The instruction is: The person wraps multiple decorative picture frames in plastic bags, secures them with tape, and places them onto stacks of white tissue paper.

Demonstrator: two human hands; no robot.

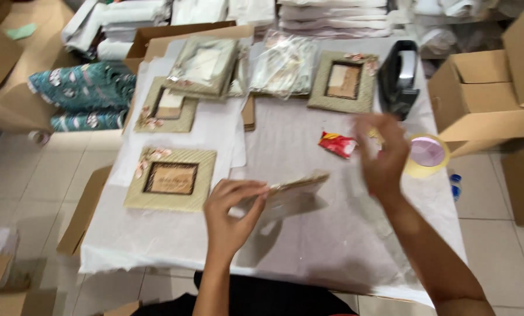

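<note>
My left hand grips a woven picture frame by its near edge, holding it edge-on and tilted above the white paper-covered table. My right hand hovers blurred to the right of it, fingers spread, holding nothing I can see. A red snack wrapper lies just left of that hand, and a roll of clear tape lies just right of it.
More woven frames lie on the table: one at front left, one behind it, one at the back, plus wrapped stacks. A black tape dispenser sits at back right. Open cardboard boxes stand to the right.
</note>
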